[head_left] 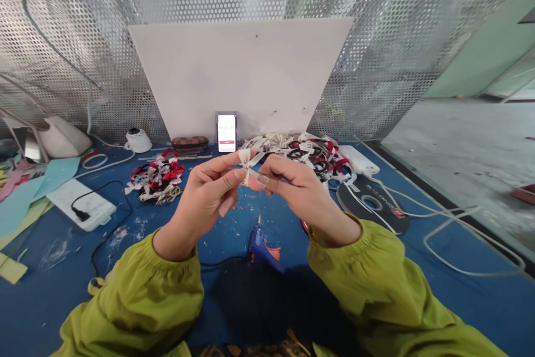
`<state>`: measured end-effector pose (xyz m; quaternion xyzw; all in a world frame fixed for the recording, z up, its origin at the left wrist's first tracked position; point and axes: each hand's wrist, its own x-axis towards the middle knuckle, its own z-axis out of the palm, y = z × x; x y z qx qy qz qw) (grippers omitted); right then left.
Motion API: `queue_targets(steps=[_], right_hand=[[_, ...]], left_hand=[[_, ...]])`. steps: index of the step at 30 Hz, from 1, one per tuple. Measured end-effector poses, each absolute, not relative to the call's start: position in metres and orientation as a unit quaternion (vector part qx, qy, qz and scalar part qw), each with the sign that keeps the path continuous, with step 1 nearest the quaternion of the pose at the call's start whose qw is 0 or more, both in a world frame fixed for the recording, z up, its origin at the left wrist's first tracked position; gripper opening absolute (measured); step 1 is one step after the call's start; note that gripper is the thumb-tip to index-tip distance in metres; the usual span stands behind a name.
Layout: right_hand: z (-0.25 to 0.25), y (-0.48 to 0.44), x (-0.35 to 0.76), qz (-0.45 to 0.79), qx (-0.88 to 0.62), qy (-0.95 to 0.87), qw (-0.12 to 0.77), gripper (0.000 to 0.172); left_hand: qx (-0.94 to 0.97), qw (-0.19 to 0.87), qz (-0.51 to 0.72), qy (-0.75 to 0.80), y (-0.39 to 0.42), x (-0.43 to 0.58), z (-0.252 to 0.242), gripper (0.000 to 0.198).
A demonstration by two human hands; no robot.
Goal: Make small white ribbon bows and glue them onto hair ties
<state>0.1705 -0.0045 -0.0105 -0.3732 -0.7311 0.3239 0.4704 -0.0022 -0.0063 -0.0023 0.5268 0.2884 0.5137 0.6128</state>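
Note:
My left hand [209,192] and my right hand [295,187] are raised together above the blue table [418,268]. Both pinch a small white ribbon bow [246,161] between thumb and fingers. The right hand also holds a thin clear stick-like piece [267,180] that runs toward the bow. A blue glue gun [261,245] with an orange trigger lies on the table below the hands, nozzle pointing away from me. Both arms wear yellow-green sleeves.
A pile of red, black and white bows [157,179] lies at left, a bigger heap of ribbons and hair ties [309,153] at right. A phone [226,132] leans on a white board. A power strip [81,204], a black tape roll [371,204] and white cables surround them.

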Motion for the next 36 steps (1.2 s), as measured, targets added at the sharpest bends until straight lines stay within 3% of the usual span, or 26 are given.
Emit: queue_targets(steps=[4,7,11,18,21,24,27,30,33,36], right_hand=[[-0.010,-0.011,0.166,0.232,-0.334,-0.714,0.570,0.028],[-0.018,-0.010,0.160,0.303,-0.280,-0.674,0.613,0.029],[-0.023,-0.010,0.158,0.405,-0.274,-0.661,0.570,0.026],[-0.024,-0.027,0.149,0.041,-0.346,-0.803,0.483,0.020],[-0.029,-0.025,0.145,-0.015,-0.368,-0.820,0.439,0.019],[-0.034,-0.013,0.145,0.066,-0.376,-0.793,0.475,0.021],[-0.032,0.001,0.151,0.302,-0.367,-0.685,0.552,0.024],[-0.027,0.009,0.158,0.472,-0.335,-0.574,0.579,0.026],[-0.024,0.008,0.160,0.488,-0.333,-0.564,0.577,0.028],[-0.025,0.004,0.159,0.395,-0.365,-0.624,0.567,0.031]], left_hand=[[0.551,0.583,0.505,0.320,-0.004,0.000,-0.005,0.036],[0.548,0.584,0.499,0.331,-0.003,0.004,-0.008,0.034],[0.543,0.570,0.507,0.352,-0.003,0.010,-0.012,0.029],[0.583,0.508,0.490,0.402,-0.007,0.016,-0.016,0.023],[0.592,0.506,0.479,0.405,-0.004,0.017,-0.019,0.023],[0.581,0.508,0.477,0.420,0.003,0.017,-0.021,0.022],[0.569,0.536,0.461,0.420,0.008,0.015,-0.020,0.017],[0.555,0.592,0.438,0.387,0.011,0.010,-0.019,0.029],[0.535,0.634,0.418,0.370,0.011,0.005,-0.017,0.049],[0.541,0.644,0.388,0.377,0.011,0.002,-0.016,0.064]])
